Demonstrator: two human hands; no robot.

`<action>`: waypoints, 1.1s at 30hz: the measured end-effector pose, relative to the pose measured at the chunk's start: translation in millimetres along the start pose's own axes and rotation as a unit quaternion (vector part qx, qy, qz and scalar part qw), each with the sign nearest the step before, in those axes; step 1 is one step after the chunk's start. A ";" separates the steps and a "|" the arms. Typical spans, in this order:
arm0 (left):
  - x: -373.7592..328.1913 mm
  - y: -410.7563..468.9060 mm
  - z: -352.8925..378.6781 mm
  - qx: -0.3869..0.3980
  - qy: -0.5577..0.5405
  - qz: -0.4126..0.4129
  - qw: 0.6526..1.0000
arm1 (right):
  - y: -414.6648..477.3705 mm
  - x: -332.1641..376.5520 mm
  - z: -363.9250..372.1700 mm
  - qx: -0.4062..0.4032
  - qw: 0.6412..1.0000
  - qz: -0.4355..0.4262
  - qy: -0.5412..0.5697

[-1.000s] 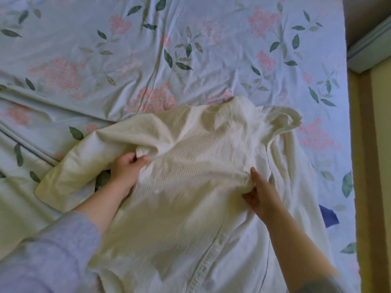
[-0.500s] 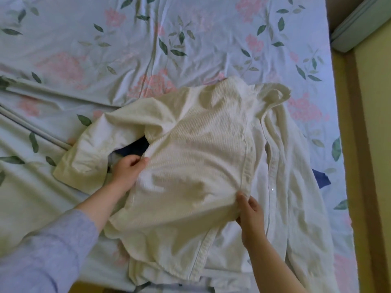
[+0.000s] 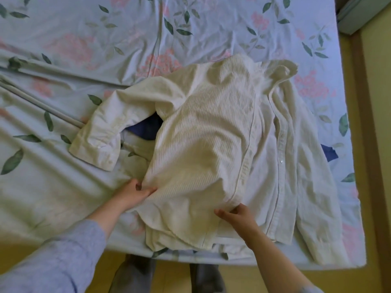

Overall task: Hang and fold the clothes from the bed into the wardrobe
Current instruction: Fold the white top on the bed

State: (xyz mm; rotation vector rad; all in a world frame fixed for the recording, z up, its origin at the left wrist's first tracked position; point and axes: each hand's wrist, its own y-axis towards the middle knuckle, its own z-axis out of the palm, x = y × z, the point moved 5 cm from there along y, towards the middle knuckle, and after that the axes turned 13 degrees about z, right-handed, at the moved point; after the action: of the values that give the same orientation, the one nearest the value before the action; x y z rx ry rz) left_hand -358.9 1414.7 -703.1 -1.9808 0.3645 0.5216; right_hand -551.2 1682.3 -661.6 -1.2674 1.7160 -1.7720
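Observation:
A cream white button-up shirt (image 3: 211, 140) lies spread on the floral bed sheet (image 3: 105, 39), collar away from me, one sleeve bent out to the left. My left hand (image 3: 133, 193) pinches the shirt's left side edge near the hem. My right hand (image 3: 237, 214) grips the button placket edge of the front panel low down. The right front panel lies open toward the bed's right edge. A dark blue garment (image 3: 148, 127) shows under the shirt, mostly hidden.
A corner of the blue garment (image 3: 329, 152) pokes out at the shirt's right side. The bed's near edge (image 3: 190, 259) runs just past the hem, with yellow floor (image 3: 63, 250) and my feet below. A wall strip stands right of the bed.
Both hands have slid down the shirt toward the hem, from chest height to the lower edge. The view has shifted back, showing the bed's near edge.

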 end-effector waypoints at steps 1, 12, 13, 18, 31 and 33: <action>7.8 -4.6 0.8 -0.003 0.014 -0.007 1.000 | 1.4 -8.2 0.6 -0.006 1.000 0.010 -0.001; 41.8 -39.2 8.5 -0.083 -0.149 0.007 0.985 | -1.2 -65.9 24.7 -0.147 0.951 -0.047 -0.269; 44.9 -40.5 6.8 -0.106 -0.174 0.006 0.979 | -2.9 -70.0 29.1 -0.177 0.908 -0.068 -0.373; 53.8 -45.4 -1.4 -0.152 -0.223 0.033 0.962 | -0.5 -65.0 35.8 -0.277 0.817 -0.133 -0.489; 64.9 -79.1 -5.6 -0.199 -0.204 0.127 0.950 | -7.9 -85.6 28.5 -0.221 0.846 -0.143 -0.464; 65.4 -79.0 -2.2 -0.199 -0.198 0.130 0.951 | -6.6 -84.6 31.6 -0.235 0.807 -0.156 -0.518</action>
State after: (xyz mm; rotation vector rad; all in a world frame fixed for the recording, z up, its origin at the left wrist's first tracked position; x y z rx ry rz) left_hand -265.2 1445.7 -675.0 -2.1531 0.2820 1.2186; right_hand -479.4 1730.3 -688.9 -2.2393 1.2835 -0.4341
